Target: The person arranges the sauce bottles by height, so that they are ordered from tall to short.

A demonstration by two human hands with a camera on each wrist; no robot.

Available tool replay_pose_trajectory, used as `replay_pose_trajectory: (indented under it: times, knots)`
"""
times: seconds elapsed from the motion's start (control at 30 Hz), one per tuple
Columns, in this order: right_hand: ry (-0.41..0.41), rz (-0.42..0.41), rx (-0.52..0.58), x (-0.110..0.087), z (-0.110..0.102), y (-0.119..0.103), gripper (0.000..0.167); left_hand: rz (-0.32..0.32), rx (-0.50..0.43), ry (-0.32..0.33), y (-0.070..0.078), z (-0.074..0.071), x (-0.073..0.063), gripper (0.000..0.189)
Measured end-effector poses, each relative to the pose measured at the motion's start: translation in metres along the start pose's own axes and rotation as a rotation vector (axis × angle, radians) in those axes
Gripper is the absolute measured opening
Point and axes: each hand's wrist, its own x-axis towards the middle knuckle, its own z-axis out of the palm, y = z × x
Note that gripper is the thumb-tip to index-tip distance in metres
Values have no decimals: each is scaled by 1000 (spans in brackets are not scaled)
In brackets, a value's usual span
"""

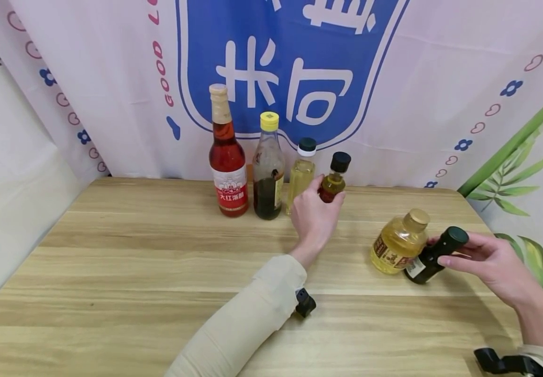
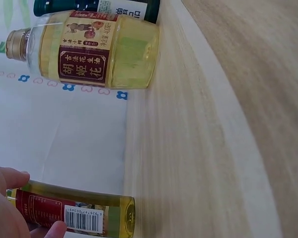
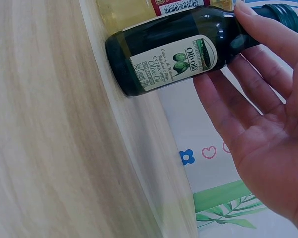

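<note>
My left hand point(image 1: 314, 212) grips a small oil bottle point(image 1: 331, 187) with a black cap and dark red label, at the right end of a row of bottles. In the left wrist view, its barcode point(image 2: 83, 218) faces the camera. With thumb and fingers, my right hand point(image 1: 504, 267) holds a dark green olive oil bottle point(image 1: 429, 262) near its neck. This bottle stands slightly tilted beside a peanut oil bottle point(image 1: 396, 248) with a gold cap. The right wrist view shows the olive oil label point(image 3: 174, 62) clearly.
Left of my left hand stand a tall red vinegar bottle point(image 1: 229, 162), a dark sauce bottle point(image 1: 267, 178) with a yellow cap and a pale oil bottle point(image 1: 301, 175). Behind the wooden table point(image 1: 134, 272) hangs a printed curtain point(image 1: 125, 104).
</note>
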Motion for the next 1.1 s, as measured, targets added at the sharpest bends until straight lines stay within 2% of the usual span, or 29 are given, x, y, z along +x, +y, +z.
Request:
replay_pose_trajectory:
  times: [0.43, 0.7, 0.83, 0.97, 1.1]
  knots:
    - [4, -3, -7, 0, 1, -1, 44, 2, -52, 22, -1, -6, -6, 51]
    - [5, 0, -5, 0, 0, -1, 44, 49, -131, 44, -1, -15, -14, 47]
    - [3, 0, -5, 0, 0, 0, 44, 93, -160, 50, 2, -20, -21, 45]
    - [0, 3, -2, 0, 0, 0, 44, 155, -209, 11, 4, -24, -29, 44]
    - [7, 7, -25, 0, 0, 0, 44, 222, -247, -101, 8, -24, -36, 47]
